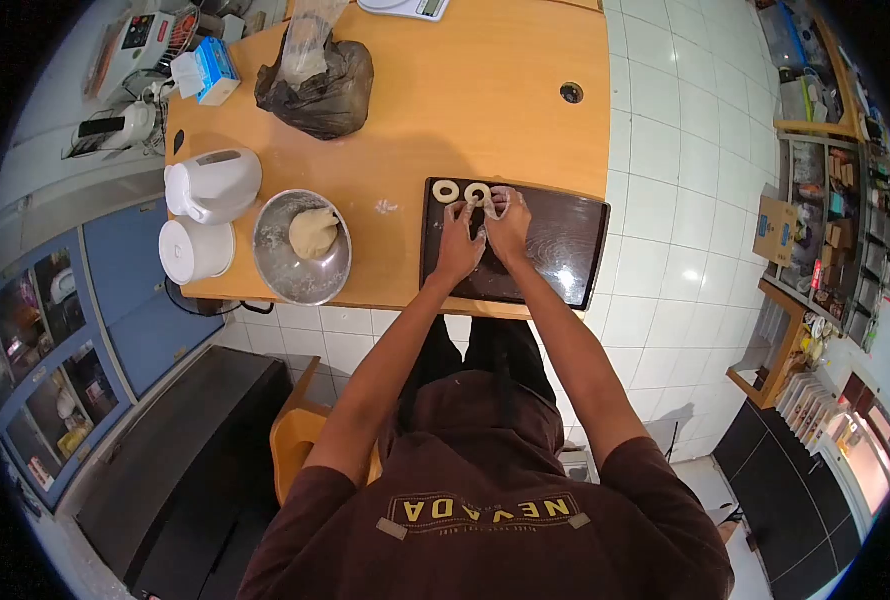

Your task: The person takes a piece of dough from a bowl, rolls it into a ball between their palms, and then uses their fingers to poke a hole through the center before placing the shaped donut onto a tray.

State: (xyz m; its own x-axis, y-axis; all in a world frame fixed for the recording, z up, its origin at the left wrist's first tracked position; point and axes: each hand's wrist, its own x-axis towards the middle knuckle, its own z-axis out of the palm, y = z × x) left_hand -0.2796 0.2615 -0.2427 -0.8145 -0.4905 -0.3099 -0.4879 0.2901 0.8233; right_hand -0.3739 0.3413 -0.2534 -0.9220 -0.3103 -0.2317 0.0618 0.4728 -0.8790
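Note:
Over the dark baking tray (pixel 565 245), both of my hands are at a small pale dough ring (pixel 477 188). My left hand (pixel 460 243) has its fingers on the lower left side of the ring. At the ring's right side, the fingers of my right hand (pixel 508 225) are curled in against it. White flour coats the fingers of both hands. Another dough ring (pixel 446 190) lies in the tray's upper left corner. A large lump of dough (pixel 313 233) rests in a steel bowl (pixel 275 262) left of the tray.
A white electric kettle (pixel 220 185) and a white lidded container (pixel 197 250) stand left of the bowl. Farther back on the wooden table (pixel 445 80) are a black plastic bag (pixel 340 95), a tissue box (pixel 215 72) and a kitchen scale (pixel 405 8). An orange chair (pixel 300 440) is beside me.

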